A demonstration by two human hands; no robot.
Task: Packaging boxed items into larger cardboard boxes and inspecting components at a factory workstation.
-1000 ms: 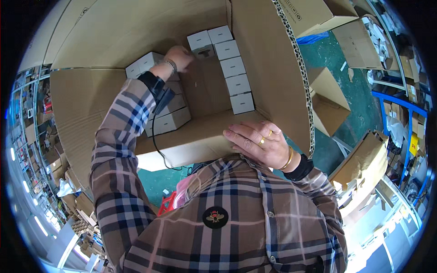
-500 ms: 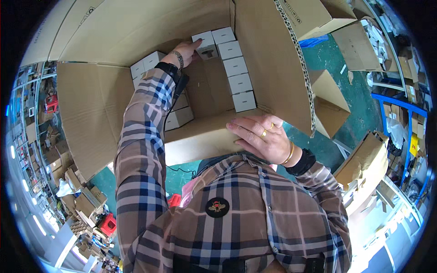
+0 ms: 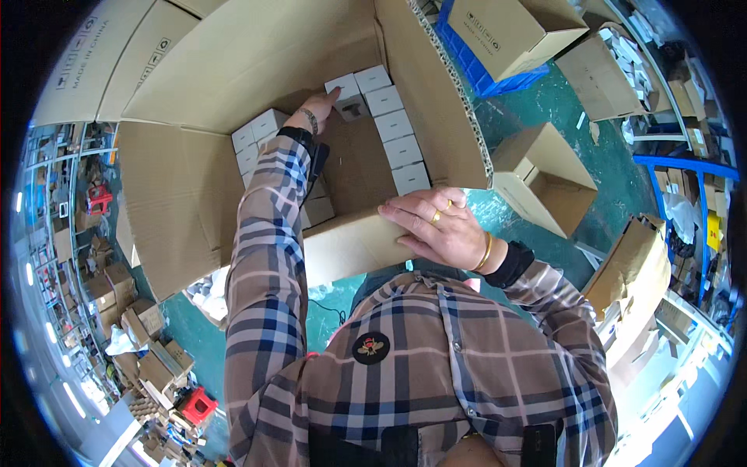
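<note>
Steadying, it seems, the cardboard carton (image 3: 354, 251) by its near edge, your right hand (image 3: 441, 232) rests loosely open; your left hand (image 3: 314, 110), grip unclear, touches a far-edge white box (image 3: 346, 88).

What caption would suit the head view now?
Left hand at a small white box inside an open carton, right hand resting on the carton's near edge.

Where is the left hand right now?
In the head view, the left hand is inside the large open carton, above and left of centre, its fingertips beside a small white box.
</note>
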